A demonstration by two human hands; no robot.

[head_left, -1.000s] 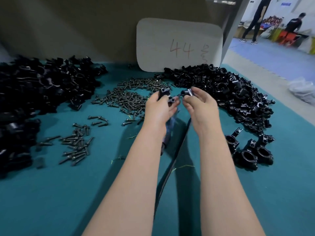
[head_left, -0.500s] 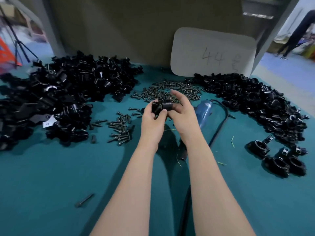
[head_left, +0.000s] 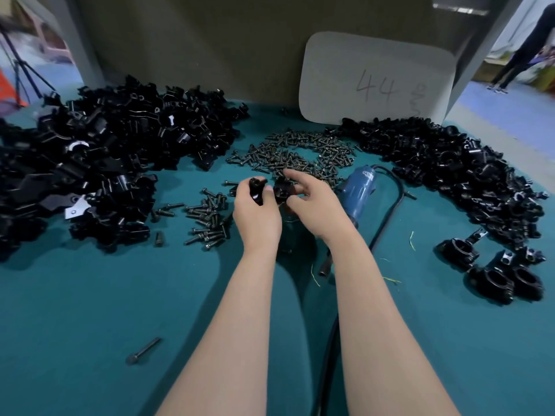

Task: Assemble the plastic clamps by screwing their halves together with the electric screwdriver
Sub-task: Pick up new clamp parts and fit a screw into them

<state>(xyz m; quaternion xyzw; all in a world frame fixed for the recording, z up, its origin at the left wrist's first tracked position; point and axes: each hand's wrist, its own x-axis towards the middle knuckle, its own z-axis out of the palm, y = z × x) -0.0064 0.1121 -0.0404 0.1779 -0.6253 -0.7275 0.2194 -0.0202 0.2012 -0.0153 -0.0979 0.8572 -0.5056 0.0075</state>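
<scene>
Grip: left hand point(head_left: 256, 214) holds clamp half point(head_left: 254, 189) | right hand point(head_left: 312, 205) holds second half point(head_left: 282, 189) (piles point(head_left: 105, 151) flank)

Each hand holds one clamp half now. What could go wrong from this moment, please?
1. The left hand and the right hand each pinch a clamp half in the air; the halves may meet misaligned or slip.
2. The electric screwdriver lies close beside the right wrist, and its cable runs under that forearm, so a reach might snag it.
</scene>
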